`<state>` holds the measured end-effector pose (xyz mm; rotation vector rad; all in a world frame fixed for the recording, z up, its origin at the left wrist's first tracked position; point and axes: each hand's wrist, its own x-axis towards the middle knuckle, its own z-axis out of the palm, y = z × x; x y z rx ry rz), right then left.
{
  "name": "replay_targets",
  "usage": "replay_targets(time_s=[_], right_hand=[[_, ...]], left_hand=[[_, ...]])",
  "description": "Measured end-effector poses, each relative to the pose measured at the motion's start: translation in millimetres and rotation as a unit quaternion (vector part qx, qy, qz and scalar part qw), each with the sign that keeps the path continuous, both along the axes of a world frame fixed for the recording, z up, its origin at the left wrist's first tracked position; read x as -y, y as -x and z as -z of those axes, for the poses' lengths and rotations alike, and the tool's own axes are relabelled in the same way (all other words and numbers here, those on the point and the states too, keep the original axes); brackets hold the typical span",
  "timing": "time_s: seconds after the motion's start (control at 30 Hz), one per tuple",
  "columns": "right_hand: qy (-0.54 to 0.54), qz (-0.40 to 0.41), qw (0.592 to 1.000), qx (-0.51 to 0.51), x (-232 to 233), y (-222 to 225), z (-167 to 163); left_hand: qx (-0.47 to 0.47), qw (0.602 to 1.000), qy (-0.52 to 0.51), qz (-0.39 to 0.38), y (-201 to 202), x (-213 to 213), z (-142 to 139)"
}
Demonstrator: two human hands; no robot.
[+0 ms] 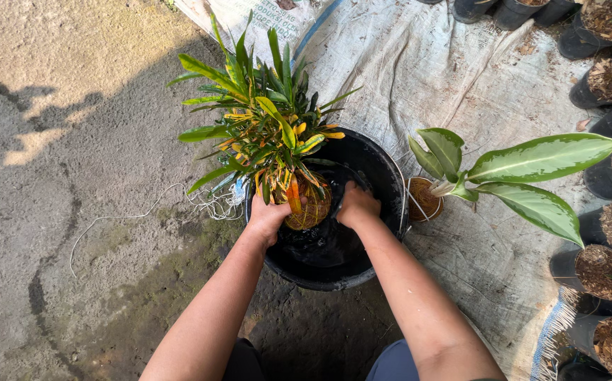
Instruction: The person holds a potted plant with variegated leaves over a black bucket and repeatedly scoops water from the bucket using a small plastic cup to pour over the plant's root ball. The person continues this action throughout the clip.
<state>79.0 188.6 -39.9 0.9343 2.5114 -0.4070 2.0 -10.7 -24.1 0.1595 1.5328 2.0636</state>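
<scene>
Over round black plastic bucket (384,180): left hand (267,219) and right hand (357,204) clasp brown fibre-wrapped root ball (309,208) of green-yellow narrow-leaf plant (267,123). Ball probably wet, heavy, crumbly; hold underneath, not leaves.

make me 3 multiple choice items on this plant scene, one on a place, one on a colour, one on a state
1. Where is the root ball of the croton plant?
A. over the black bucket
B. on the concrete
C. in a small pot

2. What colour is the bucket?
A. white
B. black
C. red

3. How are the hands placed?
A. both empty
B. one raised high
C. left hand and right hand on either side of the ball

Answers:
1 A, the ball sits inside the bucket's rim.
2 B, its wall is plainly black.
3 C, each hand flanks the ball.
</scene>
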Motion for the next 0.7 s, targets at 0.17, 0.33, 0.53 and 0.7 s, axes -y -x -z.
replay_targets(time_s=[0.17, 0.33, 0.53, 0.7], right_hand=[[0.037, -0.019, 0.996, 0.083, 11, -2, 52], [0.157, 0.075, 0.977, -0.119, 6, -6, 76], [0.411, 0.147, 0.802, -0.407, -16, -1, 64], [0.515, 0.145, 0.708, -0.46, -28, 4, 14]], left_hand=[[0.0, 1.0, 0.006, 0.02, -3, 6, -4], [-0.004, 1.0, 0.009, 0.029, -1, 11, -3], [-0.015, 1.0, 0.007, 0.024, 3, 13, -1], [0.011, 0.999, 0.01, 0.031, 4, 13, 2]])
